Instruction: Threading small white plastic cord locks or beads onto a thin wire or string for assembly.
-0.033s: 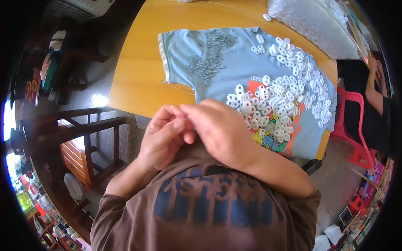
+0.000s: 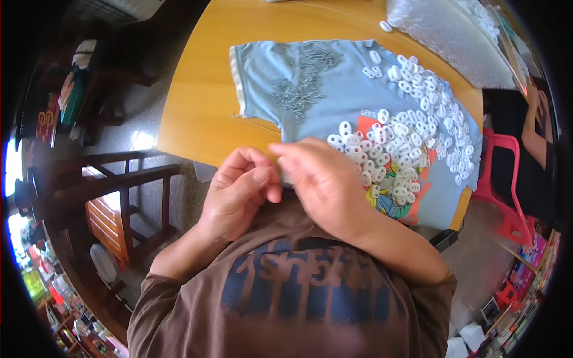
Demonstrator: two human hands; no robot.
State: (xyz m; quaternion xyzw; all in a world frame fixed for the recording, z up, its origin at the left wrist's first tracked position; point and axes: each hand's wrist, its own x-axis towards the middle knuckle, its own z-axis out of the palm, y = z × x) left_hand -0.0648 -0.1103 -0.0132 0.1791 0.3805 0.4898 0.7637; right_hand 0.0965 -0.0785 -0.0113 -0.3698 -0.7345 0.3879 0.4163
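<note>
My left hand [image 2: 236,191] is in front of the table edge, thumb and fingertips pinched together; what they hold, if anything, is too small to make out. Close beside it, my right hand [image 2: 325,188] has its fingers curled inward, with the back of the hand hiding whatever is in them. Just beyond both hands a light blue T-shirt [image 2: 334,89] lies spread on the table. On its printed front sits a large heap of small white oval plastic pieces [image 2: 412,131] with two holes each. A pile of thin metal screws or pins [image 2: 298,89] rests near the sleeve.
The yellow wooden table [image 2: 206,89] has a large clear bag of white pieces [image 2: 447,42] at its far right, with one loose piece beside it. A red plastic chair [image 2: 507,179] and another person's arm [image 2: 534,125] are at the right. Dark wooden chair rails [image 2: 119,173] stand at left.
My hands have drawn slightly apart, opening a small gap between the fingertips. The view has shifted a little; the heaps on the T-shirt look the same.
</note>
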